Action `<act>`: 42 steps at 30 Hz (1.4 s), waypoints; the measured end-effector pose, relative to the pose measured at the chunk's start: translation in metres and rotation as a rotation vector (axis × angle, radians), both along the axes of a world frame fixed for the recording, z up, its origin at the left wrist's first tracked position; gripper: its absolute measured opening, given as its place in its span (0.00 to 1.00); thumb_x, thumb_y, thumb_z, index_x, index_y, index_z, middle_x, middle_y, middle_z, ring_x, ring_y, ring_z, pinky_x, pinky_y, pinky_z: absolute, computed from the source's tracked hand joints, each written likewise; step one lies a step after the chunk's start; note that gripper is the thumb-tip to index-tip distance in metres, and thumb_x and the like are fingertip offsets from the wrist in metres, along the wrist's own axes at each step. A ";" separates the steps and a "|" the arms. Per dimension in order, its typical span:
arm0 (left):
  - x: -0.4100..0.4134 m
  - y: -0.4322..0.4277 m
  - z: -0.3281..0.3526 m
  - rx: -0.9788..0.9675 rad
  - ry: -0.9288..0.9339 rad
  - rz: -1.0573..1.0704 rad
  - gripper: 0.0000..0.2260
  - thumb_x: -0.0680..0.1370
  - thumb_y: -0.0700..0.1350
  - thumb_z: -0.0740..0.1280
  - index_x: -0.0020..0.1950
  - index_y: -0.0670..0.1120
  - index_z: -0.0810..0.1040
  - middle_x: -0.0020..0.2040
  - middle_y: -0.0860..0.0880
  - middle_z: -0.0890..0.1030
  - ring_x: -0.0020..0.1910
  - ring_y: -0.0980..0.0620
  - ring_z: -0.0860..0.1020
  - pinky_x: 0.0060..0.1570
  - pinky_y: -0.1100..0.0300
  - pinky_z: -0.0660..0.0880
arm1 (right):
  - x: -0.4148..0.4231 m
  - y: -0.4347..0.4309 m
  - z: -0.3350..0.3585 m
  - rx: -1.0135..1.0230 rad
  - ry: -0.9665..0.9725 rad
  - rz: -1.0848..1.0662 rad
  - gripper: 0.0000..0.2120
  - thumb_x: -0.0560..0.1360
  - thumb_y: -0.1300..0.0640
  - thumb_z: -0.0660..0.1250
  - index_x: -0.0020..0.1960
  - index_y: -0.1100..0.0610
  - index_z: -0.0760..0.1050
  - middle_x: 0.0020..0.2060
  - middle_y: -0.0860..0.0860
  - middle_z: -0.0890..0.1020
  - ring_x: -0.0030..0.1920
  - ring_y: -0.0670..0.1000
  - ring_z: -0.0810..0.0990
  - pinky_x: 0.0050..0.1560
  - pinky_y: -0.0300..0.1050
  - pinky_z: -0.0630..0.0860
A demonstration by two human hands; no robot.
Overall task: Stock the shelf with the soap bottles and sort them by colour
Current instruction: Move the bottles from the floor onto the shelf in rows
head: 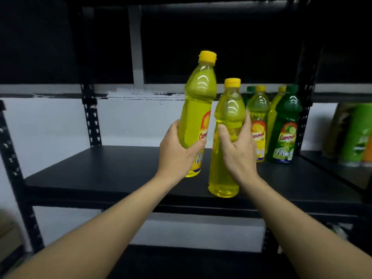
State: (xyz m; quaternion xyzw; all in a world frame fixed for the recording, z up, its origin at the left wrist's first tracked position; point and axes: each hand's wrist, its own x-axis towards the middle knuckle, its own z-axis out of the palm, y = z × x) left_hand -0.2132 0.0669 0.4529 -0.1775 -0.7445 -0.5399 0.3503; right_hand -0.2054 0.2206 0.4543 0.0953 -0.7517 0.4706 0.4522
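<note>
Left hand (pixel 177 150): curled round the lower body of the left yellow bottle (pixel 196 105), thumb across the label; the bottle is lifted off the board and tilted, its cap leaning toward the right hand.
Right hand (pixel 238 152): fingers and thumb clasp the middle of the right yellow bottle (pixel 224 174), which is upright; its base sits low at the front edge of the shelf board (pixel 100 174), and I cannot tell whether it rests there.
Between the hands: the two held bottles are side by side, nearly touching at the shoulders.
Beyond the right hand: standing bottles (pixel 258 117) cluster at the back corner, yellow ones nearest the fingertips, a green bottle (pixel 285 127) outermost.
In the way: that cluster, and the right post (pixel 304 121) just past it.
Open room: the board runs from the left hand out to the left post (pixel 91 117).
Edges: the board's front lip lies under the wrists; the upper shelf (pixel 50 88) crosses behind the caps.
Far beyond the right hand: blurred green packets (pixel 354 133) on a neighbouring shelf.
</note>
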 end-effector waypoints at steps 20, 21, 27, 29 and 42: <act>-0.168 -0.013 -0.052 -0.120 -0.137 0.128 0.29 0.73 0.62 0.72 0.68 0.53 0.67 0.59 0.52 0.80 0.54 0.50 0.79 0.50 0.57 0.75 | -0.132 0.008 -0.016 -0.050 0.017 -0.144 0.36 0.72 0.40 0.72 0.72 0.55 0.63 0.56 0.49 0.78 0.52 0.46 0.75 0.51 0.39 0.69; -0.167 -0.014 -0.052 -0.117 -0.144 0.116 0.29 0.73 0.63 0.71 0.69 0.54 0.67 0.59 0.53 0.80 0.55 0.50 0.79 0.51 0.57 0.76 | -0.131 0.008 -0.017 -0.051 0.015 -0.137 0.37 0.72 0.40 0.72 0.73 0.55 0.62 0.56 0.48 0.78 0.53 0.46 0.75 0.52 0.39 0.69; -0.158 -0.016 -0.051 -0.114 -0.152 0.103 0.41 0.63 0.73 0.70 0.71 0.57 0.65 0.60 0.56 0.79 0.56 0.53 0.79 0.56 0.53 0.78 | -0.129 0.009 -0.019 -0.075 0.018 -0.091 0.37 0.71 0.38 0.72 0.73 0.52 0.62 0.59 0.49 0.78 0.56 0.47 0.75 0.53 0.41 0.70; -0.157 -0.015 -0.050 -0.095 -0.175 0.104 0.40 0.64 0.70 0.74 0.70 0.56 0.63 0.59 0.56 0.78 0.56 0.53 0.79 0.55 0.54 0.78 | -0.130 0.011 -0.021 -0.082 0.008 -0.069 0.39 0.70 0.37 0.73 0.73 0.51 0.62 0.59 0.48 0.77 0.57 0.48 0.76 0.54 0.43 0.72; -0.163 -0.018 -0.055 -0.137 -0.183 0.132 0.33 0.66 0.70 0.72 0.68 0.58 0.73 0.58 0.55 0.78 0.55 0.52 0.79 0.54 0.48 0.80 | -0.125 0.046 -0.025 0.061 -0.261 0.174 0.34 0.68 0.35 0.73 0.69 0.40 0.63 0.53 0.42 0.78 0.55 0.45 0.78 0.52 0.42 0.73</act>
